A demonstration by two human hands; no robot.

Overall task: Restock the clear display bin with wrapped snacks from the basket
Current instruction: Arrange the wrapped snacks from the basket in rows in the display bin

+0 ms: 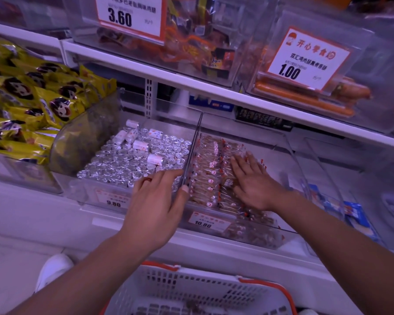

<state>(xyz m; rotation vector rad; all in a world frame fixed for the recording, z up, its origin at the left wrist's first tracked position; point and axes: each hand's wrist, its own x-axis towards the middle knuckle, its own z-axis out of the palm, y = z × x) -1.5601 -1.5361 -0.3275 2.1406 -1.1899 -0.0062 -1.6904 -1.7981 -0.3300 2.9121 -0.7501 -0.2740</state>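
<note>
right hand [253,178] flat, fingers spread straight, pressing on wrapped snacks [210,176] packed in rows inside clear display bin [291,155] on lower shelf. left hand [155,205] at bin's left wall, fingers extended over neighbouring bin of foil-wrapped sweets [132,160], thumb against divider edge; ring on one finger. white basket [191,292] with orange handles below, near front. price tag [208,221] reads 10.80 on bin front.
</note>
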